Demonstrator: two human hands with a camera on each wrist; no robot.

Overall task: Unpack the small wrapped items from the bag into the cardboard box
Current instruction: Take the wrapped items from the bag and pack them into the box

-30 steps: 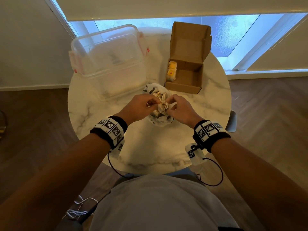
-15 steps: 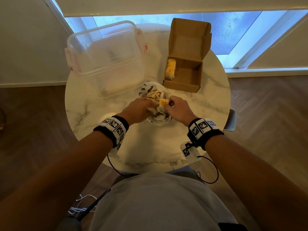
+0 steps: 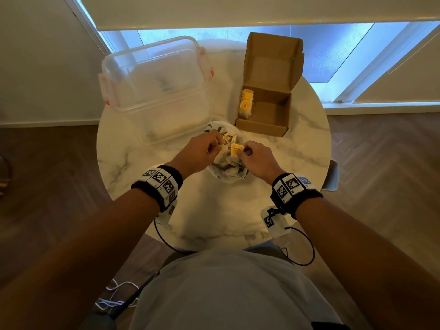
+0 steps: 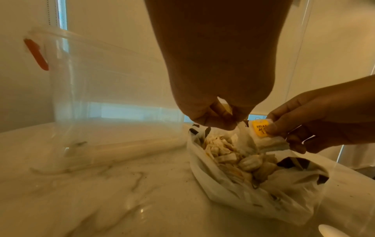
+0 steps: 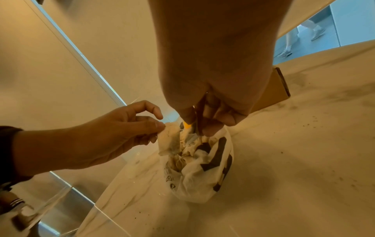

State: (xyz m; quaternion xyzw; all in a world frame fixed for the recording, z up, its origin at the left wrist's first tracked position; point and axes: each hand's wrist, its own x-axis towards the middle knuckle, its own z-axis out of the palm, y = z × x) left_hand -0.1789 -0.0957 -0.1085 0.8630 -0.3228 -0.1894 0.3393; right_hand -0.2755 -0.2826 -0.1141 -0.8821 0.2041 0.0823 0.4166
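A white printed bag [image 3: 228,173] lies open on the marble table [image 3: 214,215], full of small pale wrapped items [image 4: 243,162]. My right hand [image 3: 245,151] pinches a wrapped item with a yellow label [image 3: 237,148] just above the bag's mouth; the same item [image 4: 260,129] shows in the left wrist view. My left hand [image 3: 215,145] pinches a plain white wrapped item [image 5: 169,139] at the bag's left side. The cardboard box [image 3: 269,129] stands open beyond the bag, with yellow-labelled items [image 3: 246,103] stacked against its left wall.
A large clear plastic tub [image 3: 154,86] with red clips stands at the table's back left, close to the bag. The box's raised lid [image 3: 273,60] leans toward the window. Bare marble lies between the bag and me.
One second ago both hands were bunched in the bag's mouth with no yellow showing. My right hand has since drawn out the yellow-labelled item, and the hands have parted slightly.
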